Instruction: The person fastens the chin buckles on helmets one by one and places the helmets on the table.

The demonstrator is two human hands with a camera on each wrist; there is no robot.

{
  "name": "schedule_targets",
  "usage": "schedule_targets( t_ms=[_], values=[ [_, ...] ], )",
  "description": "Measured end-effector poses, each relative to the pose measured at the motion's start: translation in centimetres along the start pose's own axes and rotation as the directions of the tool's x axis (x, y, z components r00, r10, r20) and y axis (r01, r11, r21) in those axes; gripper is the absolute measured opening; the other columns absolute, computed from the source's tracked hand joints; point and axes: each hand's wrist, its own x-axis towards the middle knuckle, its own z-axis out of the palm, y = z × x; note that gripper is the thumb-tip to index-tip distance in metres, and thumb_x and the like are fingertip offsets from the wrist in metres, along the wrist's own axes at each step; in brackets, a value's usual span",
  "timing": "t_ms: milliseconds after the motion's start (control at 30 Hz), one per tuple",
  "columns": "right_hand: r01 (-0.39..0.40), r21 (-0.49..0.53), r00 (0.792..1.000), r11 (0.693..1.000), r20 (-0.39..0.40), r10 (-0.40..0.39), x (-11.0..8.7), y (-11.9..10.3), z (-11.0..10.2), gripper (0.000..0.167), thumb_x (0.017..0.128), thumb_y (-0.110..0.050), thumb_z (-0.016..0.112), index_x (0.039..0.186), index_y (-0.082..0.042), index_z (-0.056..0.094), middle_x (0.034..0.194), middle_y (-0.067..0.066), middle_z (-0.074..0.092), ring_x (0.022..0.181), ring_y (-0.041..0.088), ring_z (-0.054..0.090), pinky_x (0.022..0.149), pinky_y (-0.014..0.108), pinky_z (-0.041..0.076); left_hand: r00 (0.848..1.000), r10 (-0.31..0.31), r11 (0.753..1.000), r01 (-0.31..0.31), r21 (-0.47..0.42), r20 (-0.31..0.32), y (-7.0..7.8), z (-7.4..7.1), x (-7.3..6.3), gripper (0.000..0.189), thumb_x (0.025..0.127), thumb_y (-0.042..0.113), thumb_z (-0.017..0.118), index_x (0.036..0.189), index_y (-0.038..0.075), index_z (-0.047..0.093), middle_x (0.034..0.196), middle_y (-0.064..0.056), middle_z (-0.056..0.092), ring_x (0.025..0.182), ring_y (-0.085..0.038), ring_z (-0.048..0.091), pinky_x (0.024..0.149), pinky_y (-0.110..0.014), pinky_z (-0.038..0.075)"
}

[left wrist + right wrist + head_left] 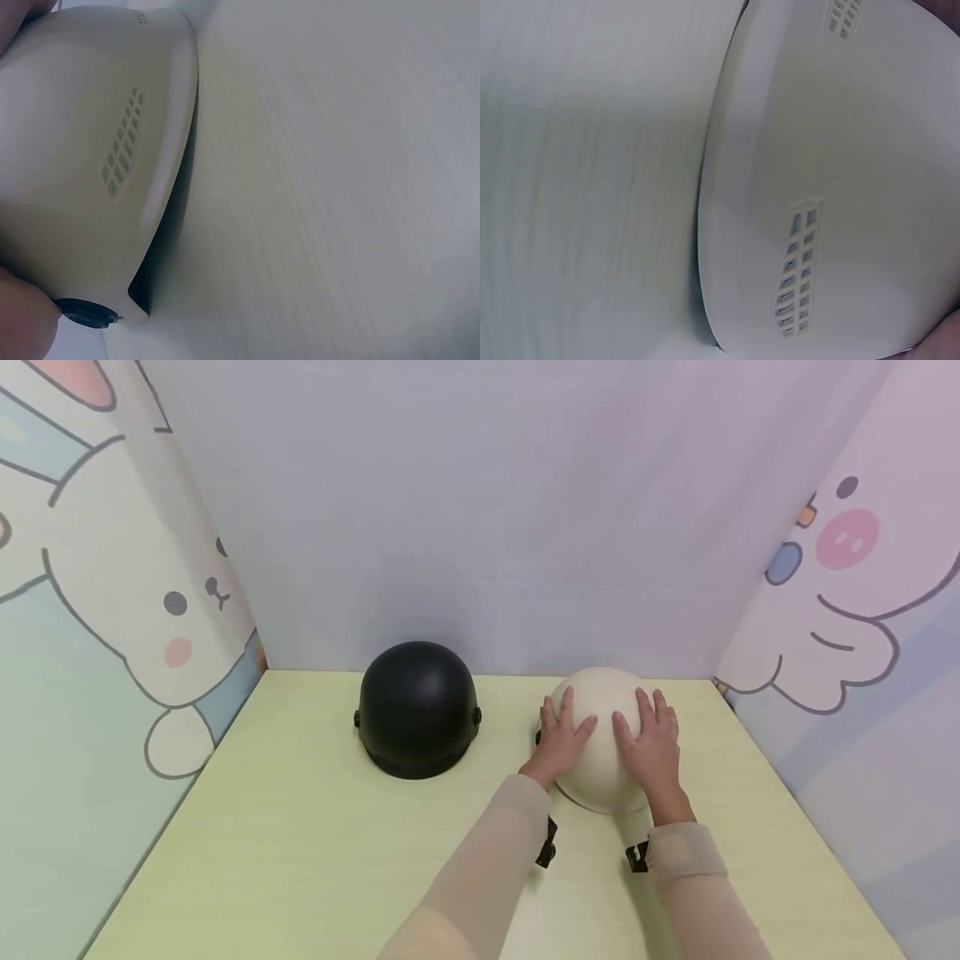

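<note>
Cream helmet (604, 764) — smooth, domed, latticed vents (122, 146)

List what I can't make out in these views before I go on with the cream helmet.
- Inside of the cream helmet: all views, hidden by its own shell.
- Inside of the black helmet: head view, hidden by its shell.
- Right edge of the buckle by the right sleeve: head view, behind that sleeve.
- Most of the left hand: left wrist view, cut off by the left edge.
</note>
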Motion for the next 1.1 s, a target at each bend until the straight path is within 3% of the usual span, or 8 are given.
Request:
schedule_targets(
  t_ms=[500,667,833,967,1100],
  values=[
    [0.01,-0.005,1.0,1.0,-0.008,-0.011,0.5,1.0,-0.1,0.071,0.1,-0.051,0.039,0.155,-0.009,0.023,0.16,0.018,0.008,0.142,0.048,0.004,0.094,0.078,0.017,1.0,0.005,1.0,-0.005,0.01,0.011,0.3,0.4,0.7,0.074,0.097,0.064,0.033,0.157,0.036,0.0,0.161,-0.013,-0.01,0.145,-0.037,0.001,0.105,-0.061,0.026],
    [0.052,-0.033,0.999,0.998,0.015,-0.052,0.3,0.5,-0.8,0.071,0.101,-0.052,0.036,0.155,-0.008,0.022,0.159,0.023,0.007,0.142,0.049,0.0,0.099,0.075,0.004,1.0,0.006,0.999,-0.007,0.048,0.021,0.0,-0.7,0.1,0.072,0.098,0.064,0.031,0.156,0.039,-0.002,0.161,-0.01,-0.01,0.144,-0.037,0.008,0.105,-0.058,0.027],
    [0.154,-0.006,0.988,0.988,-0.033,-0.154,-0.2,-1.6,-1.0,0.068,0.102,-0.048,0.04,0.153,-0.005,0.027,0.157,0.025,0.011,0.142,0.047,0.003,0.105,0.068,0.001,0.996,0.084,0.993,-0.083,0.089,-0.015,-1.2,-2.4,-0.6,0.071,0.099,0.062,0.034,0.156,0.039,-0.001,0.162,-0.007,-0.007,0.145,-0.032,0.005,0.104,-0.059,0.029],
    [0.226,0.054,0.972,0.973,-0.083,-0.221,-0.3,-3.5,-0.1,0.064,0.102,-0.041,0.044,0.151,-0.003,0.03,0.156,0.027,0.016,0.142,0.048,0.008,0.107,0.066,0.006,0.976,0.194,0.973,-0.178,0.147,-0.102,-2.5,-4.1,-1.0,0.07,0.102,0.051,0.041,0.158,0.031,0.005,0.162,-0.007,-0.001,0.146,-0.026,-0.002,0.104,-0.055,0.032],
    [0.262,0.151,0.963,0.953,-0.101,-0.249,-0.6,-5.2,1.6,0.06,0.101,-0.034,0.047,0.15,-0.002,0.032,0.155,0.026,0.018,0.142,0.046,0.011,0.108,0.064,0.008,0.932,0.312,0.925,-0.254,0.282,-0.184,-3.6,-6.9,-2.1,0.066,0.103,0.042,0.045,0.158,0.023,0.014,0.162,-0.011,0.004,0.146,-0.027,0.002,0.103,-0.05,0.036]
  ],
)
